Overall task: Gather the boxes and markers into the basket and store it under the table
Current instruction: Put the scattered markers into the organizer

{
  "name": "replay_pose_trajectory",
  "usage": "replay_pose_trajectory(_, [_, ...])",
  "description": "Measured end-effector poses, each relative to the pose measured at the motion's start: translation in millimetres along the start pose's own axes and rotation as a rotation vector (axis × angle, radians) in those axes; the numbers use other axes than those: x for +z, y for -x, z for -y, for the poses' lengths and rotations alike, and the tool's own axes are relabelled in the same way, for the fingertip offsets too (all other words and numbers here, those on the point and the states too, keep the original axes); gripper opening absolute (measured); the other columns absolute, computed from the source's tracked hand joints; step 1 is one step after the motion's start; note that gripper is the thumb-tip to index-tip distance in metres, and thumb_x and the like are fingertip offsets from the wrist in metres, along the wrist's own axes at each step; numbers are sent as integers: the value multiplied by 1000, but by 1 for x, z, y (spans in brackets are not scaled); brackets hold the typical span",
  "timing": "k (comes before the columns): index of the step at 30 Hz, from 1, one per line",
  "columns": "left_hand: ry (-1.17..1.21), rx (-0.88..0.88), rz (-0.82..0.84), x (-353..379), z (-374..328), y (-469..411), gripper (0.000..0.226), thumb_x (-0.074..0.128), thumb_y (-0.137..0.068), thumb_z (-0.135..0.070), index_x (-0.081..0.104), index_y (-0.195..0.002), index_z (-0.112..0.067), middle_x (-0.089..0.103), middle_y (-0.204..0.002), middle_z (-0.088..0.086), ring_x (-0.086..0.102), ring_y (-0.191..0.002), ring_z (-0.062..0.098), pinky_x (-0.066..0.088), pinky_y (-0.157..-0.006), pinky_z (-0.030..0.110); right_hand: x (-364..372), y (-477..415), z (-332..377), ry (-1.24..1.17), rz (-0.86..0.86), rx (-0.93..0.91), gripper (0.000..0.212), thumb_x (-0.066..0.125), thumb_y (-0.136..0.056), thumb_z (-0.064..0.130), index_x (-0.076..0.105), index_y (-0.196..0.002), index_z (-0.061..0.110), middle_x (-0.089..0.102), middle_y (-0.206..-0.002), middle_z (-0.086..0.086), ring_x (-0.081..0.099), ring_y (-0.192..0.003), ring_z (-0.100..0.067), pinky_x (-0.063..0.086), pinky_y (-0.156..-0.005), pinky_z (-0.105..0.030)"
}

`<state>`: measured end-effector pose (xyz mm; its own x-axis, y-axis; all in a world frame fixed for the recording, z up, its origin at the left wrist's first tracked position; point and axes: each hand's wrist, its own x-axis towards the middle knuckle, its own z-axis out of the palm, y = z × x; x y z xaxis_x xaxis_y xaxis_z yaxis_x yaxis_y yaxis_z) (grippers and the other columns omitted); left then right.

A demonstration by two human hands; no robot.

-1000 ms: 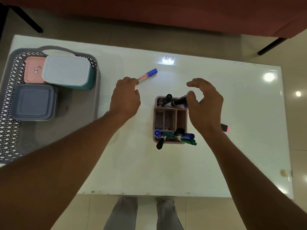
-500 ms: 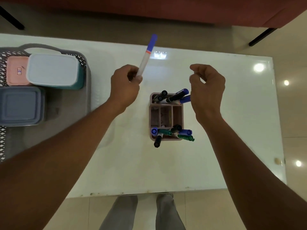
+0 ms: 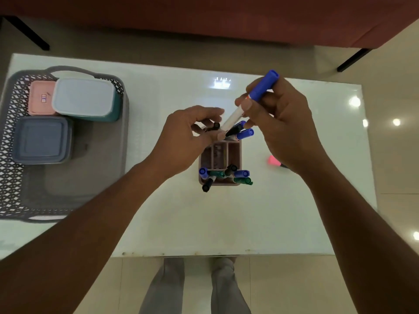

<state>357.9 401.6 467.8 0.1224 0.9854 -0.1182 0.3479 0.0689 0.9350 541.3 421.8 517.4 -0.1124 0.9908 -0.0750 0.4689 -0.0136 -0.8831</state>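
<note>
A white marker with a blue cap [image 3: 251, 102] is tilted in the air over the pink organizer [image 3: 235, 152], which holds several blue, black and green markers. My right hand [image 3: 283, 123] pinches the marker just below its cap. My left hand [image 3: 188, 134] has its thumb and forefinger at the marker's lower end. A pink highlighter [image 3: 274, 160] lies on the table, half hidden behind my right wrist. The grey basket [image 3: 95, 173] stands at the left with a pink box [image 3: 42, 98], a white-lidded teal box [image 3: 85, 97] and a grey-blue box [image 3: 40, 139] inside.
The white glass table [image 3: 181, 223] ends at a near edge just above the person's legs. A red sofa [image 3: 204, 17] with black legs stands beyond the far edge. The basket's near half is bare.
My left hand carried the blue-capped marker from the table to above the organizer. My right hand rose and took hold of it near the cap.
</note>
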Motion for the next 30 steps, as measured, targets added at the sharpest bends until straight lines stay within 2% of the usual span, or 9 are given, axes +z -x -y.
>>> replay_pose_trajectory(4, [-185, -11, -64, 3, 11, -3, 47, 66, -85, -5, 56, -128, -22, 55, -130, -9, 51, -116, 6, 42, -96, 15, -11, 8, -12, 116, -165, 31, 23, 64, -93, 24, 50, -110, 19, 66, -90, 9, 67, -75, -2, 53, -71, -9])
replay_pose_trajectory(7, [-258, -3, 52, 13, 7, -10, 62, 58, -80, 5, 50, -134, -24, 47, -141, -8, 42, -129, 7, 31, -104, 11, -14, 13, -21, 199, -175, 45, 29, 65, -92, 23, 50, -115, 13, 67, -89, 1, 66, -74, -10, 47, -62, -3])
replay_pose_trajectory(13, [-706, 124, 333, 39, -23, -46, 68, 66, -82, -7, 42, -142, -27, 43, -150, 1, 31, -142, 20, 9, -118, 33, -4, 20, -37, 225, -162, 39, 22, 68, -88, 16, 51, -102, 17, 65, -88, 0, 63, -72, -6, 45, -63, -1])
replay_pose_trajectory(16, [-724, 122, 450, 48, -23, -59, 61, 67, -82, -7, 49, -137, -26, 61, -127, 0, 55, -115, 23, 38, -95, 32, -2, 23, -41, 208, -177, 27, 23, 68, -87, 13, 54, -104, 10, 62, -84, 3, 62, -72, -5, 47, -65, -3])
replay_pose_trajectory(18, [-703, 107, 526, 53, -23, -61, 46, 65, -81, -6, 59, -122, -26, 62, -97, -4, 58, -88, 19, 45, -78, 29, -2, 24, -44, 204, -186, 30, 23, 68, -87, 11, 54, -104, 10, 62, -84, 3, 63, -73, -6, 48, -66, -4])
replay_pose_trajectory(20, [-701, 122, 567, 57, -23, -64, 23, 63, -80, -5, 62, -95, -23, 59, -82, -5, 57, -75, 18, 46, -67, 26, -3, 26, -46, 185, -196, 33, 22, 68, -86, 10, 54, -102, 10, 62, -84, 3, 64, -75, -5, 49, -66, -5])
replay_pose_trajectory(23, [-720, 141, 532, 57, -17, -67, 15, 64, -79, -5, 68, -91, -15, 65, -89, 1, 58, -77, 18, 37, -61, 20, -2, 29, -49, 144, -198, 30, 20, 68, -86, 8, 54, -99, 10, 63, -84, 2, 63, -80, -2, 50, -66, -7])
replay_pose_trajectory(26, [-714, 127, 443, 47, -9, -70, 17, 71, -79, -15, 67, -95, -18, 64, -95, 0, 59, -86, 19, 41, -70, 26, 0, 30, -52, 136, -190, 49, 21, 69, -86, 8, 53, -98, 14, 65, -87, 4, 64, -82, -3, 53, -69, -10])
replay_pose_trajectory(30, [-594, 44, 419, 28, -5, -70, 19, 69, -80, -8, 67, -95, -19, 63, -100, 0, 58, -90, 17, 42, -65, 17, 4, 28, -50, 108, -254, 47, 22, 68, -88, 11, 51, -98, 20, 65, -89, 5, 64, -83, -1, 52, -71, -9])
